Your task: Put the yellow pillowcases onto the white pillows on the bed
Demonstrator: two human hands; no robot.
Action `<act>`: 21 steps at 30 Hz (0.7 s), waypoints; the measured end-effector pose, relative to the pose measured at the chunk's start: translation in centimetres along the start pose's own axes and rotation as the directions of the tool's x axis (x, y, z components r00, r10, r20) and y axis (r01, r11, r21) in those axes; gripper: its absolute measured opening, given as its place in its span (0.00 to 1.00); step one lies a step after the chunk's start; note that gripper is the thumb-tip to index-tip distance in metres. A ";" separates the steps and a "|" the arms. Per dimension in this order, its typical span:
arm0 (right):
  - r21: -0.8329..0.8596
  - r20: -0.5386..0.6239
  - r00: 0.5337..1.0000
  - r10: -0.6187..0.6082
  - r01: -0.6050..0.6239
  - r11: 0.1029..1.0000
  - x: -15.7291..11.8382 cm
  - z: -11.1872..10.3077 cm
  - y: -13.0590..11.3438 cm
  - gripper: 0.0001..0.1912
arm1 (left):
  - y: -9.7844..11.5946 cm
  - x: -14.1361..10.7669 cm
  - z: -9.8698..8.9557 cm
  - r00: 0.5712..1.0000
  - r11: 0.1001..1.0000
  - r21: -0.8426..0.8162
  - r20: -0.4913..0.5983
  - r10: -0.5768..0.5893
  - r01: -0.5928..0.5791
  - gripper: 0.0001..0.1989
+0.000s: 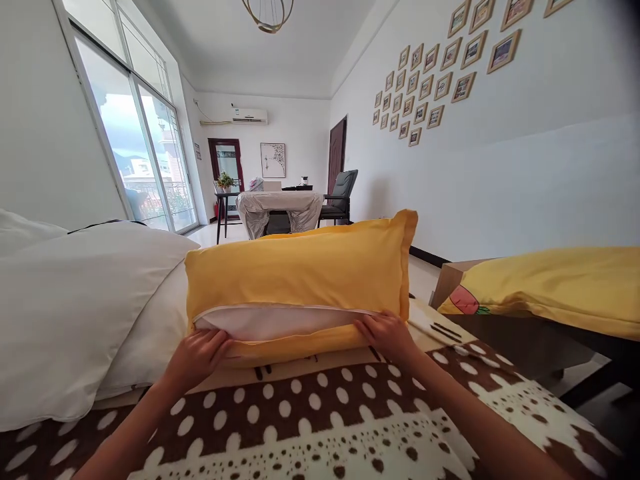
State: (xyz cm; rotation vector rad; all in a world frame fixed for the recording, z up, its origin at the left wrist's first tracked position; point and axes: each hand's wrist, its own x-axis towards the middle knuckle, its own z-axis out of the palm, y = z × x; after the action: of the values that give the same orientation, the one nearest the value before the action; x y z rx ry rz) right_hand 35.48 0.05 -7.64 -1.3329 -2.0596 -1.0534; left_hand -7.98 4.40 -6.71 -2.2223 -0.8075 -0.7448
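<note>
A yellow pillowcase (295,267) stands on its long side in front of me, its slit gaping toward me. Through the slit shows a white pillow (280,323) inside. At the slit's left end, my left hand (203,353) has its fingers curled over the lower edge of the cloth. My right hand (387,337) pinches the same edge near the right end. Both thumbs are mostly hidden. Beneath lies a brown and cream blanket (300,407) with white dots.
White pillows (75,300) are piled at the left. Another yellow pillow (565,280) with a carrot-like print rests on a dark surface at the right. Farther back stand a covered table (280,200), a black office chair (343,193) and a potted plant (225,181).
</note>
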 end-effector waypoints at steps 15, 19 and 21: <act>-0.114 -0.135 0.989 0.054 -0.070 0.991 -0.8 -2.2 0.1 0.11 | -0.8 4.7 -1.7 0.920 0.828 0.404 -0.220 -0.326 0.390 0.10; -0.134 -0.156 0.987 0.039 -0.060 0.989 -1.4 -3.8 0.4 0.10 | -1.1 5.8 -1.0 0.947 0.935 0.253 -0.266 -0.181 0.249 0.08; -0.111 -0.104 0.994 0.022 -0.034 0.993 -1.1 -4.1 0.6 0.09 | -0.4 6.1 -0.6 0.923 0.964 0.109 -0.332 -0.196 0.244 0.09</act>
State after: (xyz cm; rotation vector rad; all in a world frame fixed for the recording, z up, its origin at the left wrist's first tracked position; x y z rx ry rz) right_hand 36.39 -3.69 -5.83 -1.3287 -1.9261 -1.2166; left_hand -4.49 6.26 -2.07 -1.8337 -0.9242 -1.0839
